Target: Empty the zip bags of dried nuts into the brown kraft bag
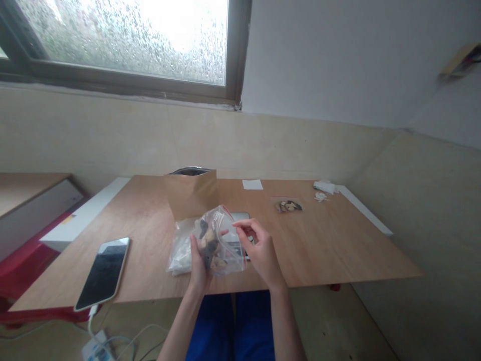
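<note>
My left hand (198, 265) grips a small clear zip bag (220, 240) from below, holding it upright over the near edge of the wooden table (319, 250). Dark and tan pieces sit inside the bag. My right hand (259, 248) is beside the bag's right edge, with thumb and fingers curled in a pinch near its top corner; whether they touch the plastic is unclear. More clear bags (180, 250) lie flat under and left of the held one. A brown paper pouch (192, 193) stands open just behind.
A phone (103, 273) lies screen-up at the table's left front, its cable hanging down to a power strip (96, 351). A small packet (288, 205), a white card (252, 184) and white scraps (325, 189) lie toward the back right. A window is above.
</note>
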A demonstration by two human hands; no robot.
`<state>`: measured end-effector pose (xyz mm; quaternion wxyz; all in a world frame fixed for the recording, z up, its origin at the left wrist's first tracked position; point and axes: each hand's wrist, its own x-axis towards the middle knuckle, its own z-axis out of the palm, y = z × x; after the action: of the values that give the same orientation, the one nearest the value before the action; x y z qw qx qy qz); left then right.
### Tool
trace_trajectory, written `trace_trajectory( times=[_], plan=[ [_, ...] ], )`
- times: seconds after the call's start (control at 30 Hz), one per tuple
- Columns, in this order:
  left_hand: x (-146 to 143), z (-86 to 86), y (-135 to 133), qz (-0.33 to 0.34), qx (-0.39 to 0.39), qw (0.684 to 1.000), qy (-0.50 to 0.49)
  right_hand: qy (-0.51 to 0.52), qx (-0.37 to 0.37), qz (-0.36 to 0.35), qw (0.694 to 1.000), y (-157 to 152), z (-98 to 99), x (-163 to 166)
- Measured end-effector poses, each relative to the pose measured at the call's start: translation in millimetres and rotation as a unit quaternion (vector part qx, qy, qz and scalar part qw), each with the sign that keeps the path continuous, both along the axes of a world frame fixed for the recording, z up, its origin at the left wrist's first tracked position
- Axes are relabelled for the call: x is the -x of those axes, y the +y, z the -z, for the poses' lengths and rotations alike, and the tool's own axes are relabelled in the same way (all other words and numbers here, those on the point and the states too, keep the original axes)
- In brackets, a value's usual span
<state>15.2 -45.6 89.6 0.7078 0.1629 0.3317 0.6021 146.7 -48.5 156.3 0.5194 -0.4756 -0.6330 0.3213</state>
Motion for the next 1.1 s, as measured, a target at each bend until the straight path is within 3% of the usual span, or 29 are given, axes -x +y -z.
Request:
trace_trajectory(
  times=[0.13, 0.3, 0.43, 0.53, 0.8, 1.1],
  plan=[
    [1.7, 0.1, 2.1, -0.05, -0.008, 0.998, 0.047, 0.005, 0.071, -0.089, 0.993, 7.3, 0.2, 4.8],
    [7.6, 5.8, 10.9, -0.103, -0.029, 0.979, 0.171, -0.01, 0.105, -0.181, 0.978, 25.4, 16.3, 18.3],
    [15.0, 11.9, 18.1, -0.133, -0.03, 0.951, 0.278, 0.015, 0.101, -0.204, 0.974, 35.9, 28.6, 32.8],
    [19.8, 15.9, 21.1, -0.131, -0.032, 0.944, 0.302, 0.031, 0.116, -0.184, 0.976, 40.0, 36.7, 42.5],
    [29.9, 35.0, 27.9, -0.173, -0.062, 0.934, 0.306, 0.082, 0.178, -0.161, 0.967, 48.2, 57.1, 46.8],
    [31.0, 47.0, 42.1, -0.142, 0.029, 0.977, 0.157, 0.175, 0.199, -0.136, 0.955, 54.3, 66.1, 44.8]
  ],
)
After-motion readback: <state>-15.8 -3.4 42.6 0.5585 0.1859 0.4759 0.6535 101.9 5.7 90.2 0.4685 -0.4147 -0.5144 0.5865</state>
